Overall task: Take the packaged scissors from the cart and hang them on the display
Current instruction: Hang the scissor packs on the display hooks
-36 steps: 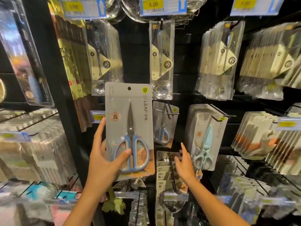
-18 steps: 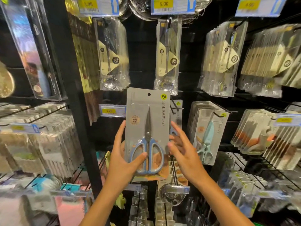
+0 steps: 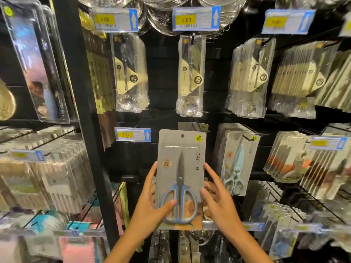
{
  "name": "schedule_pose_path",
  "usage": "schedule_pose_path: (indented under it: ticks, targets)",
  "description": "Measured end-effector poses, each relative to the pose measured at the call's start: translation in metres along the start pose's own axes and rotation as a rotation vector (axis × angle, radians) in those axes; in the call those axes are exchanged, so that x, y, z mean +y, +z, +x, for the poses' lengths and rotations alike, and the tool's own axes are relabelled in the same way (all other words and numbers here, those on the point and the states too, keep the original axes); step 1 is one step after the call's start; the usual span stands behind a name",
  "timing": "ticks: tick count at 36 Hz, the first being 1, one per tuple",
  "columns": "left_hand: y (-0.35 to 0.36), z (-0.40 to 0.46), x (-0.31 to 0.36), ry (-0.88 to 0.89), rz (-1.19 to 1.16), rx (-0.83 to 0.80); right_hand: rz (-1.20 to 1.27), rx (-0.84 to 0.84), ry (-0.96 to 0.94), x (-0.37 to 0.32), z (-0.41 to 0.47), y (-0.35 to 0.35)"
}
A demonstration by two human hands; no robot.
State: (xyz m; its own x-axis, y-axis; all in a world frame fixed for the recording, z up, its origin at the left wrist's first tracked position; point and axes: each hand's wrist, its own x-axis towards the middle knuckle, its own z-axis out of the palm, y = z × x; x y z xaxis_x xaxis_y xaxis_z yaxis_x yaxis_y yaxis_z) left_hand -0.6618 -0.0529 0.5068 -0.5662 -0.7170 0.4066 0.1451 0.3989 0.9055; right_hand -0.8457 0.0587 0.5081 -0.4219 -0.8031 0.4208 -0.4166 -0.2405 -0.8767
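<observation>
Grey SALEAF scissors pack (image 3: 180, 179), blue handles, upright before display peg (image 3: 197, 128); gripped low by left hand (image 3: 152, 209), thumb across card; right hand (image 3: 218, 204) spread open at its edge. Price label (image 3: 133, 134): 5.00.

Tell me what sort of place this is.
Most likely a shop's kitchenware aisle: yellow price tags on the racks, rows of packaged utensils on pegs, and the packaged scissors held up to hang.
</observation>
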Motion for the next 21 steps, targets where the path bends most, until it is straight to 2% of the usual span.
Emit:
schedule_pose_path:
  ticks: [7, 13, 21]
  targets:
    - [0.011, 0.005, -0.011, -0.038, 0.031, -0.051, -0.031, 0.014, 0.070, 0.010, -0.005, -0.014]
    - [0.024, 0.016, -0.010, -0.053, 0.070, -0.129, -0.030, 0.071, 0.074, 0.019, -0.005, -0.025]
    - [0.031, 0.036, -0.007, -0.041, 0.096, -0.138, 0.012, 0.146, 0.049, 0.021, 0.008, -0.034]
